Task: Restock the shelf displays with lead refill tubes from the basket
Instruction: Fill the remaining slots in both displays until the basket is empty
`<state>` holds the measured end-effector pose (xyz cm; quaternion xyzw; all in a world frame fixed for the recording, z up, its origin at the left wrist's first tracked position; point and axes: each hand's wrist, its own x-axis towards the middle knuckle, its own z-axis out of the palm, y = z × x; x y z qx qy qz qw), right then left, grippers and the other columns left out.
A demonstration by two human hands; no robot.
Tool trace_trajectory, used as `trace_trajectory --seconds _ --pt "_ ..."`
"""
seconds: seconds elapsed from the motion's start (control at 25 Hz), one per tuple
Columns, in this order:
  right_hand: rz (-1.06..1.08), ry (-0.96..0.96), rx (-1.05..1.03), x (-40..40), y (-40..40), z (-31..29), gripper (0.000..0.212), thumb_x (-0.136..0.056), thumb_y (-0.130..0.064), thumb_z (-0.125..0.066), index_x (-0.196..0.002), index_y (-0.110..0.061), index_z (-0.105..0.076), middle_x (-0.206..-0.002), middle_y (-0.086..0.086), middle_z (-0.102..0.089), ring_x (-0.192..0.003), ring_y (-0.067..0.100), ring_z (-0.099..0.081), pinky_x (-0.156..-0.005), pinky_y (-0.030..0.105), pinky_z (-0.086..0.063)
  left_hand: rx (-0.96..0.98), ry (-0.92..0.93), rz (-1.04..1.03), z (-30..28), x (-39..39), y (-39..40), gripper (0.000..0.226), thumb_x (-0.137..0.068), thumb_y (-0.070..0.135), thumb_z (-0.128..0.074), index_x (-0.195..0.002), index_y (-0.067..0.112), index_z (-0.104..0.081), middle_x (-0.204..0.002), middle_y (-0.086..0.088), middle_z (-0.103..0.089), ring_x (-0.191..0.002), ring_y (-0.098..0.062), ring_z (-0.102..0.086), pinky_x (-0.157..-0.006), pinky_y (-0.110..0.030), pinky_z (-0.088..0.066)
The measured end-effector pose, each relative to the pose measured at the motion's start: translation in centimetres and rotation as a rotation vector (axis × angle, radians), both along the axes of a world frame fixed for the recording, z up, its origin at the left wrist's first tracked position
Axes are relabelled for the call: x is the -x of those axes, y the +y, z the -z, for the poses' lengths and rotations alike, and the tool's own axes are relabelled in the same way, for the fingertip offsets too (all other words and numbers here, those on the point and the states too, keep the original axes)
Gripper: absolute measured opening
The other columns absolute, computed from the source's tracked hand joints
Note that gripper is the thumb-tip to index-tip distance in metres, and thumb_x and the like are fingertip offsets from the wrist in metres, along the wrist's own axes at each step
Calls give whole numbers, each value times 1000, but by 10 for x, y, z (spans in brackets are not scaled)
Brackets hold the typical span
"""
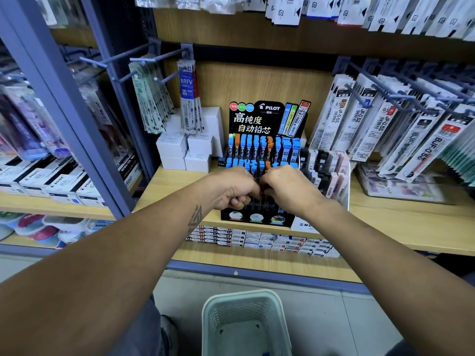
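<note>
A black Pilot display stand (267, 119) sits on the wooden shelf and holds rows of lead refill tubes (257, 147) with blue and orange caps. My left hand (232, 188) and my right hand (288, 186) meet over the stand's front rows with fingers curled. A small dark, orange-tipped tube shows between their fingertips; which hand grips it I cannot tell. The pale green basket (210, 312) stands on the floor below my arms, with a few small dark items at its bottom.
White boxes (185, 150) are stacked left of the stand. A clear acrylic holder (326, 170) with dark and pink tubes stands to its right. Hanging refill packs on metal hooks (385, 98) jut out on both sides. The shelf edge (257, 268) runs below.
</note>
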<state>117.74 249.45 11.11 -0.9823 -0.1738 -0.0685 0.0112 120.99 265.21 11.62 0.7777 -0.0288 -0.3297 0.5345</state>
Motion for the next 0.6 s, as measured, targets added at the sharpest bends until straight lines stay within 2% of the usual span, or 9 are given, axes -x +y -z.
trace_trajectory --seconds 0.16,0.32,0.4,0.48,0.56,0.6 --pt "14 0 20 0 -1 0 16 -87 1 -62 -88 -14 -65 -88 5 -63 -83 27 -61 -65 32 -44 -3 -13 11 0 -1 -4 28 -88 -9 -62 -77 11 -45 -47 2 -32 -35 -8 -25 -34 -15 -18" --pt "15 1 26 -2 -3 1 18 -85 3 -61 -85 -14 -65 -86 6 -63 -82 30 -63 -69 38 -54 6 -9 4 -1 0 -4 32 -88 -10 -61 -72 11 -44 -48 1 -32 -35 -8 -25 -34 -14 -18" --pt "27 -18 -20 0 -4 -7 16 -89 -1 -59 -88 -14 -69 -87 6 -68 -82 29 -65 -72 40 -57 0 -10 -1 -6 0 -1 27 -89 -10 -59 -74 8 -46 -43 0 -40 -34 -8 -24 -33 -14 -18" --pt "73 -74 -176 1 -6 -22 15 -93 -9 -61 -94 -15 -75 -91 4 -73 -85 23 -67 -79 37 -57 9 -10 7 -13 0 3 10 -91 -10 -55 -92 -1 -51 -51 -11 -61 -33 -7 -26 -32 -15 -19" --pt "141 -22 -520 4 -3 -37 12 -94 -14 -65 -98 -15 -77 -93 0 -75 -86 16 -68 -81 33 -57 76 -6 21 -19 -1 7 23 -90 -13 -54 -105 3 -47 -72 -25 -69 -34 -7 -27 -32 -16 -20" --pt "162 98 -732 8 0 -42 10 -93 -14 -68 -99 -13 -77 -92 2 -75 -83 13 -69 -77 30 -58 128 -1 44 -21 -1 8 30 -87 -17 -56 -106 5 -47 -76 -27 -67 -34 -7 -28 -32 -15 -20"
